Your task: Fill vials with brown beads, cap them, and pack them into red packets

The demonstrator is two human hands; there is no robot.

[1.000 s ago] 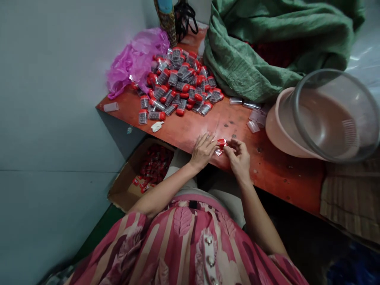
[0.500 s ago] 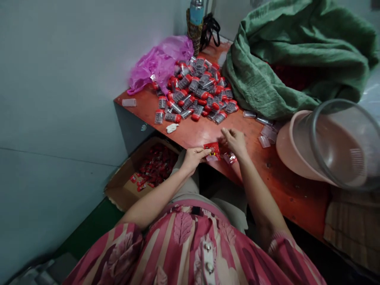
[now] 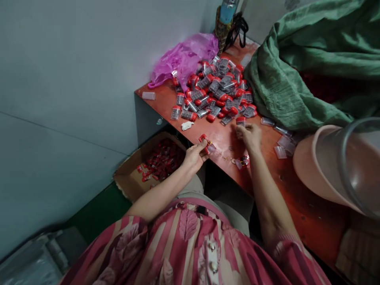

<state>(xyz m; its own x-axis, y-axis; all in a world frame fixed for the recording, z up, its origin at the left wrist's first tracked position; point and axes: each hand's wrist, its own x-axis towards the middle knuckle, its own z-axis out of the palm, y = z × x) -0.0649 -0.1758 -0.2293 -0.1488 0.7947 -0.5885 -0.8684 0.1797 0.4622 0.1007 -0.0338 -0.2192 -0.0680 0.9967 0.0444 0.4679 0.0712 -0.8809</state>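
The left hand had its thumb and fingers clamped on a red foil packet, just over the table's front edge. The packet's long axis ran diagonally, upper left to lower right, with a clear flap at the lower end. It looked light, soft and possibly slippery, so a pinch across its flat faces seemed safest.

The right hand had its fingers drawn together, their tips just beside a red-capped vial at the foot of the pile; whether they held it was hard to tell. The vial looked light, stiff and smooth, easiest to take by its body, with its cap pointing away from the hand.

A crumpled packet lay near the front edge. Clear vials lay toward the right, and a cardboard box of red packets sat below the left corner.
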